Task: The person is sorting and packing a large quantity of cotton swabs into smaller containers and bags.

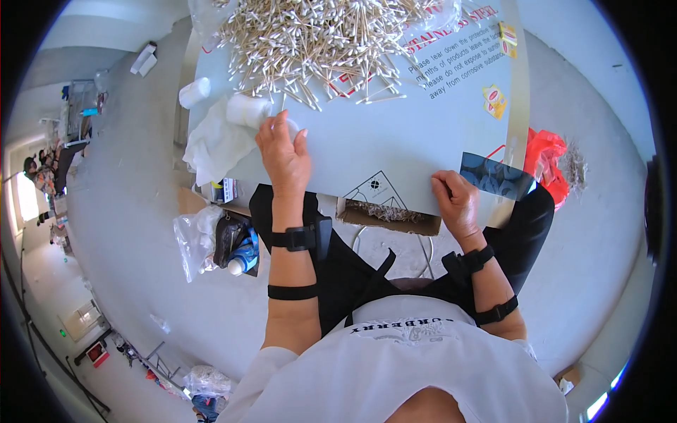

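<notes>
Sitting at near-left edge of swab pile [317, 42], pale-stemmed, white-tipped: stubby white roll [247, 111]. Left hand [285, 156] beside roll, fingers apart; right hand [457, 201] near-right of pile, fingers curled together.

This looks like a plain workshop for hand sorting or packing small goods. A great loose heap of cotton swabs [310, 49] covers the far part of a desk [374, 137] faced with printed protective film, and a cardboard box [395, 223] of loose scraps sits at its near edge. Around it spreads a bare grey floor [141, 233], with a metal rack [82, 95] and another person [48, 169] off to the left.
</notes>
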### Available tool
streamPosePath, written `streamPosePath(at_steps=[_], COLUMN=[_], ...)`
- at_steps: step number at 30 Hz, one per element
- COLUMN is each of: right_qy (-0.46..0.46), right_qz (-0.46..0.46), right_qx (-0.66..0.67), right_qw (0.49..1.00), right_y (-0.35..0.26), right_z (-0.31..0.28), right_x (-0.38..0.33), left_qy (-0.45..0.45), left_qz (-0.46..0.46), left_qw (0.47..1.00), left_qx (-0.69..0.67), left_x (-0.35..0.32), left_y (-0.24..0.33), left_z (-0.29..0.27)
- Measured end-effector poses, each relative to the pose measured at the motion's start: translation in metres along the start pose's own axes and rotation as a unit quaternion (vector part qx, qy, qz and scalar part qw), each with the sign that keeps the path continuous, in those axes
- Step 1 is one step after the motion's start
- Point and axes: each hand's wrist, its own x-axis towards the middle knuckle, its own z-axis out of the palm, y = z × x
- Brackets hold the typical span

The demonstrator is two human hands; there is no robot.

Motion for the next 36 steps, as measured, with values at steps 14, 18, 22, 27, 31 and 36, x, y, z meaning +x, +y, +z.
streamPosePath(at_steps=[14, 18, 22, 27, 31, 36], right_qy=[0.018, 0.033, 0.045, 0.028, 0.016, 0.069], right_qz=[0.000, -0.008, -0.013, 0.074, 0.111, 0.044], right_qx=[0.061, 0.045, 0.046, 0.112, 0.405, 0.442], right_qw=[0.998, 0.998, 0.998, 0.991, 0.908, 0.893], right_y=[0.004, 0.004, 0.005, 0.006, -0.042, -0.075], right_z=[-0.004, -0.003, 0.000, -0.004, -0.006, -0.010], right_x=[-0.010, -0.012, -0.013, -0.014, -0.009, -0.006], left_qy=[-0.008, -0.137, -0.167, -0.053, -0.059, -0.059], left_qz=[0.087, 0.122, 0.103, 0.098, 0.102, 0.105], left_qw=[0.993, 0.967, 0.962, 0.993, 0.988, 0.984], left_qx=[0.073, 0.176, 0.187, 0.044, -0.096, -0.130], left_x=[0.056, 0.081, 0.090, 0.078, 0.030, -0.027], left_y=[-0.049, -0.056, -0.050, 0.014, 0.093, 0.152], left_z=[-0.048, -0.051, -0.061, -0.077, -0.075, -0.059])
